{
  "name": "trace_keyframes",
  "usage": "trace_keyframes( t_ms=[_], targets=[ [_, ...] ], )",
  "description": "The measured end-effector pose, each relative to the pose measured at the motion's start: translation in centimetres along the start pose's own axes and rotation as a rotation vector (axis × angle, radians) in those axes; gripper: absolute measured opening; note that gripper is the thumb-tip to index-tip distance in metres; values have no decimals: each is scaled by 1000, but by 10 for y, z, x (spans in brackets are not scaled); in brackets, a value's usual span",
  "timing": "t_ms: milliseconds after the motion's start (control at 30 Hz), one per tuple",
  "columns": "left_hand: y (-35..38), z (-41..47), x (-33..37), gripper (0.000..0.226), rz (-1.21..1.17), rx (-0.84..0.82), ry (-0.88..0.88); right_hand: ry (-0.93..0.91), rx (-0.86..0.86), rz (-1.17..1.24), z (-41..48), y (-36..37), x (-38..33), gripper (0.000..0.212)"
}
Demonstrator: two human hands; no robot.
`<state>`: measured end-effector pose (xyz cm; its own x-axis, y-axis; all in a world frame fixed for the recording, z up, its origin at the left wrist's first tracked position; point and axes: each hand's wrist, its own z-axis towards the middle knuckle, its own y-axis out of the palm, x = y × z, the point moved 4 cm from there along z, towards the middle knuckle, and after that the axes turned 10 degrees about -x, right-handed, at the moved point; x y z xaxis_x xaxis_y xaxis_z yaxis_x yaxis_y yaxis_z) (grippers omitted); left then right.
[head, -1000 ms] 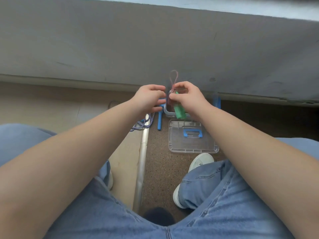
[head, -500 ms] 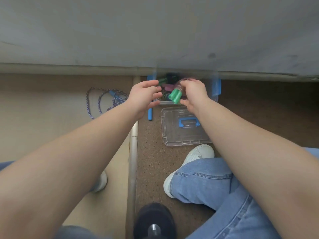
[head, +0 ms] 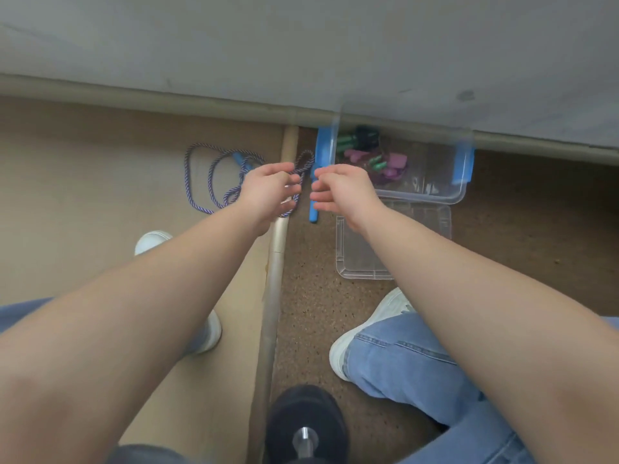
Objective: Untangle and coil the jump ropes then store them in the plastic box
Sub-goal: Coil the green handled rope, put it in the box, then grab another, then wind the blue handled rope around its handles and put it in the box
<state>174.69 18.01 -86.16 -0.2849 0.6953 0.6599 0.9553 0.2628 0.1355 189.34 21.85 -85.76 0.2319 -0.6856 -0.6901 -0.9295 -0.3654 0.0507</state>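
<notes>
Bare forearms, blue jeans [head: 412, 360], 2 white sneakers [head: 368, 329].

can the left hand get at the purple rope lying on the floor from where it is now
Probably yes. The left hand hangs right over the purple rope, holds nothing, and nothing lies between them. The right hand is off to the side, near the plastic box.

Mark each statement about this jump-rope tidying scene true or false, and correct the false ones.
1. The plastic box already holds green and pink rope handles. True.
2. The clear lid is clipped onto the box. False: it lies on the floor beside it.
3. The purple rope lies loose on the floor. True.
4. The right hand holds a green handle. False: it holds nothing.
5. The left hand is above the purple rope. True.
</notes>
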Motion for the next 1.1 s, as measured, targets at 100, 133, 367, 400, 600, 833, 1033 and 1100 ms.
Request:
trace_keyframes(
  t_ms=[100,133,367,400,600,833,1033,1100],
  targets=[
    [-27,9,-8,23,-12,61,-29,42,-46,-105,22,30,11,15],
    [-37,13,-12,24,-10,77,-40,57,-52,-165,31,39,16,16],
    [-93,51,-39,29,101,175,-123,219,161,-697,85,56,48,29],
    [-97,58,-42,28,137,183,-120,256,213,-711,88,52,54,34],
    [-105,111,-46,51,817,207,57,285,362,-723,105,38,84,48],
    [-96,137,-46,48,1379,92,191,252,334,-681,125,33,89,37],
    [-112,127,-63,40,1173,111,-38,283,199,-638,134,38,94,27],
    [-115,126,-66,32,1085,205,-113,279,204,-632,133,37,94,26]
  ],
)
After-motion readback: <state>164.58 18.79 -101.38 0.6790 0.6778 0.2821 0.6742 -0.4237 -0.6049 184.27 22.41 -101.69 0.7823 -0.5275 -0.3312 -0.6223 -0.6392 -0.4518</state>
